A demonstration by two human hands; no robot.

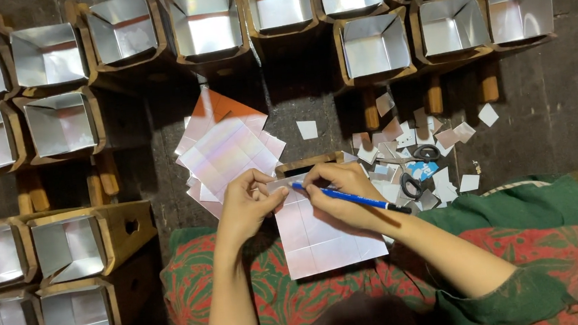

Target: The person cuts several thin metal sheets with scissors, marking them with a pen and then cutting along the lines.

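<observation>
My right hand grips a blue pen with its tip at the top left edge of a creased silvery sheet lying on my lap. My left hand presses its fingers on that sheet's upper left corner, beside the pen tip. Under the sheet's top edge sits a small wooden block.
A fanned stack of silvery sheets with an orange one lies on the dark floor ahead. Scissors rest among paper scraps at the right. Foil-lined wooden moulds stand in rows at the top and left.
</observation>
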